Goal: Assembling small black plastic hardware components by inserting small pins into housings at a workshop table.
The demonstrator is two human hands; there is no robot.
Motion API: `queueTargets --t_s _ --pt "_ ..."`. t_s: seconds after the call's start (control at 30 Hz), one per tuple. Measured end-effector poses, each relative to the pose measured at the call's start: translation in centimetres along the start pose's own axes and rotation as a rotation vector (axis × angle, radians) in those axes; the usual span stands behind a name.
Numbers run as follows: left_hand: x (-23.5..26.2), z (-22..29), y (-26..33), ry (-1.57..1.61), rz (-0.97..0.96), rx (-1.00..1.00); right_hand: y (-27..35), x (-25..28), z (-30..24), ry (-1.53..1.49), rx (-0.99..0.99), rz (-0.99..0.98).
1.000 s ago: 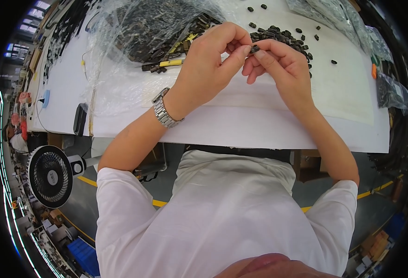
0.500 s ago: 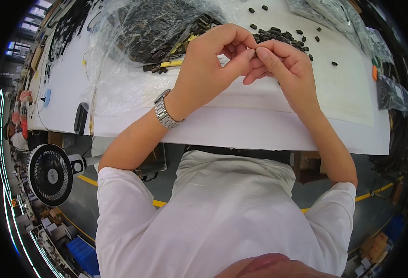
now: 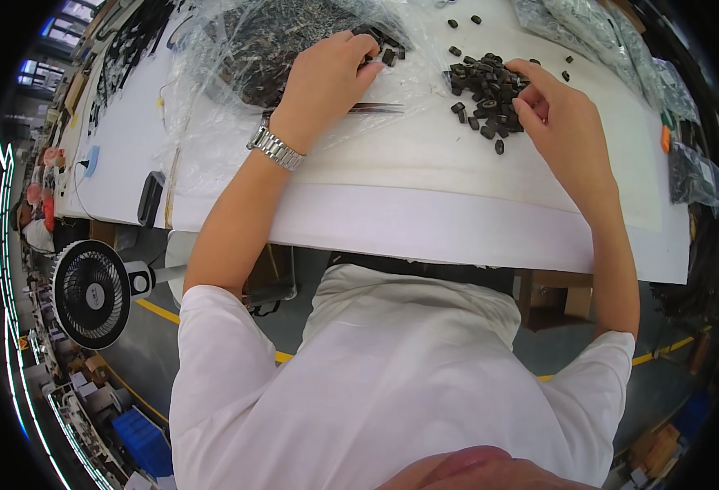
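Note:
At the mouth of a clear plastic bag (image 3: 204,61), my left hand (image 3: 322,86) curls its fingers over small dark pieces (image 3: 389,57). Its fingertips are partly hidden, and what lies between them cannot be made out. A slim, pointed dark tool (image 3: 376,108) sticks out beside this hand; its rear part is hidden. To the right, my right hand (image 3: 567,122) is at the edge of a heap of small black ring-like pieces (image 3: 486,86). Its index finger and thumb are apart, with the index fingertip touching the heap.
More clear plastic bags (image 3: 580,41) lie at the far right of the white table (image 3: 441,212). Long black strips (image 3: 135,49) lie at the far left. A dark oblong object (image 3: 151,198) sits near the left front edge, and a fan (image 3: 91,294) stands below it.
My hands were together over the table, fingertips meeting on a tiny piece. Now they are apart: the left moved to the bag's dark pieces, the right to the black heap, which is drawn closer.

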State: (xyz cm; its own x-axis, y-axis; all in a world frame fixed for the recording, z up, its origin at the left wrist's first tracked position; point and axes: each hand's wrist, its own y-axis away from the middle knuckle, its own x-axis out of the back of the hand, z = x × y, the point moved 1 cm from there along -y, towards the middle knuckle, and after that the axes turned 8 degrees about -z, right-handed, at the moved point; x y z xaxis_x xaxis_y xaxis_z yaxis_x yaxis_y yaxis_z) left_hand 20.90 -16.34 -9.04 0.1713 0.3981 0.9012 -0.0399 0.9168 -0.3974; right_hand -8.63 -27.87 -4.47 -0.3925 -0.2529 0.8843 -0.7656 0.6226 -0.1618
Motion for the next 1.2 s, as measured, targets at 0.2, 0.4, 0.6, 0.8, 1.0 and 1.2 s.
queueTargets --t_s 0.2,0.4,0.6,0.8,1.0,1.2 --pt "-2.1 0.5 -1.5 -0.093 0.000 0.013 0.9 -3.7 -2.2 -0.122 0.408 0.017" --pt "-1.6 -0.3 -1.3 -0.058 -0.015 0.082 1.6 -5.2 -2.1 -0.262 0.496 0.007" --pt "-0.3 0.0 -1.3 0.191 0.076 0.077 0.9 -4.5 -1.5 -0.612 0.253 -0.091" --pt "2.3 3.9 -1.2 0.794 -0.295 0.179 -1.3 -3.6 -1.5 -0.985 0.022 -0.169" --pt "3.1 6.5 -1.7 0.353 -0.125 -0.290 -2.8 -3.6 -0.7 -1.196 -0.088 -0.404" --pt "2.5 5.8 -0.5 0.364 0.008 -0.321 -2.8 -4.6 -0.4 -1.547 -0.215 -0.601"
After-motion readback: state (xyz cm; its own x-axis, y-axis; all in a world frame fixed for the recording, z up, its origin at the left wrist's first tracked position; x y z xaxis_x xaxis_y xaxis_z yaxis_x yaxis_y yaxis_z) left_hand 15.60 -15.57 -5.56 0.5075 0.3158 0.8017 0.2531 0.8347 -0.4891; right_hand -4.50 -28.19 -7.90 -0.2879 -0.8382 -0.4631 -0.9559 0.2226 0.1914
